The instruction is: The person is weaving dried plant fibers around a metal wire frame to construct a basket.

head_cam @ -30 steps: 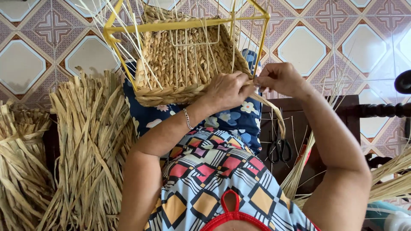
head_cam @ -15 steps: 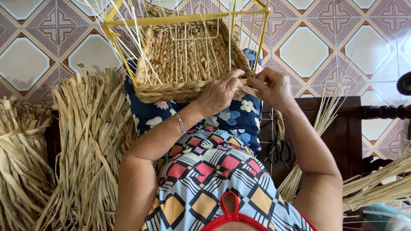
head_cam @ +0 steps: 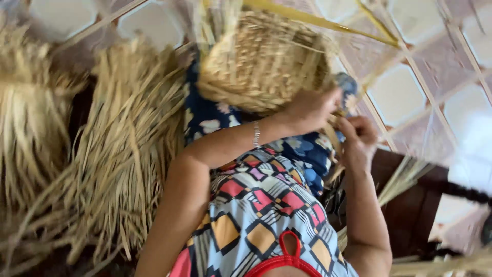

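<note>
A half-woven straw basket (head_cam: 261,61) sits on my lap inside a yellow wire frame (head_cam: 328,23). My left hand (head_cam: 307,110), with a thin bracelet on the wrist, grips the basket's lower right edge. My right hand (head_cam: 359,138) is just beside it, fingers pinched on a straw strand (head_cam: 333,136) at that same edge. The picture is blurred and tilted, so the finger detail is unclear.
Big bundles of dried straw (head_cam: 102,154) lie to my left. More straw strands (head_cam: 405,179) stick out at the right over a dark wooden piece (head_cam: 415,210). Patterned floor tiles (head_cam: 410,87) lie beyond. A blue floral cloth (head_cam: 210,118) covers my lap.
The view has swung and tilted clockwise, with blur. Both hands have stayed together at the basket's edge, the right one drawn in closer below the left.
</note>
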